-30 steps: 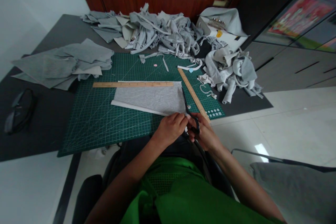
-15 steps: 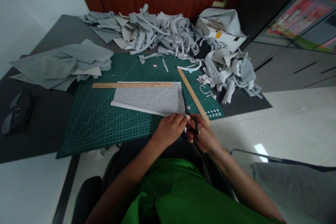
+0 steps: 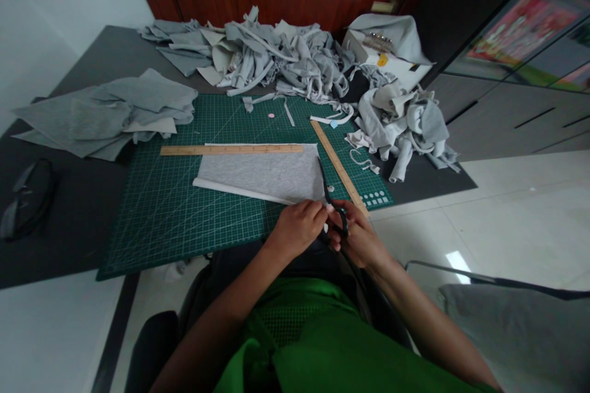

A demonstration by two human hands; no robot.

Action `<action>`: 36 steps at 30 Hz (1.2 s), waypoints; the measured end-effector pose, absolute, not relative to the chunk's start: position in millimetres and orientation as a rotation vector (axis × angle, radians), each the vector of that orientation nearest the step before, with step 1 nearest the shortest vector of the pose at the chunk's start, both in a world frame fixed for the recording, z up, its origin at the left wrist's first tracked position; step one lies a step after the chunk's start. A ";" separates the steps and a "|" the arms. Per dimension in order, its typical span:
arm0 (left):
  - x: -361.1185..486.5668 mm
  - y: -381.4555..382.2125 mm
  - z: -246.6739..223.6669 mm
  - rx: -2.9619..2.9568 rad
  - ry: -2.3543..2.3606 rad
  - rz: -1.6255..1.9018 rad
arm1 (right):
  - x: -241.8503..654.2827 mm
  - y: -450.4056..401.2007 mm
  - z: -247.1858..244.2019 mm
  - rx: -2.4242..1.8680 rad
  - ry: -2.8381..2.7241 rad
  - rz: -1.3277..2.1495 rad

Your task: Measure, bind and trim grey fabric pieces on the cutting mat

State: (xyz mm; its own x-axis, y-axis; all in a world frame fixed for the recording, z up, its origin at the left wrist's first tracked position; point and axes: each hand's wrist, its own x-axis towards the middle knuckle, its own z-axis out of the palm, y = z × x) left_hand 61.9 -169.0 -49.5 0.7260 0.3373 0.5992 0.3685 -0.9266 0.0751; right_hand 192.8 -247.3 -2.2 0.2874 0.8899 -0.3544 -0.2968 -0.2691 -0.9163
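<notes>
A light grey piece of fabric [image 3: 262, 173] lies on the green cutting mat [image 3: 161, 215], its near edge folded over in a pale strip. My left hand [image 3: 299, 226] pinches the fabric's near right corner. My right hand [image 3: 362, 236] grips black scissors [image 3: 342, 221] by the handles, with the blades pointing away along the fabric's right edge. The two hands almost meet at that corner, so the fingertips partly hide the cloth there. Across the fabric's far edge rests a wooden ruler [image 3: 230, 150].
A second wooden ruler [image 3: 340, 166] slants to the right of the fabric. Grey cloth scraps [image 3: 295, 61] are heaped at the back, with more fabric [image 3: 115, 110] at left and another pile [image 3: 410, 123] at right. Glasses [image 3: 27, 199] lie far left; a white box [image 3: 391, 58] stands back right.
Hands, scissors and fabric look nearly the same as before. The whole view has shifted very slightly.
</notes>
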 end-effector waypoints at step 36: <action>62.8 -169.2 -48.2 -2.853 -0.653 -1.124 | 204.0 -216.2 -2.3 -1.409 -0.521 1.278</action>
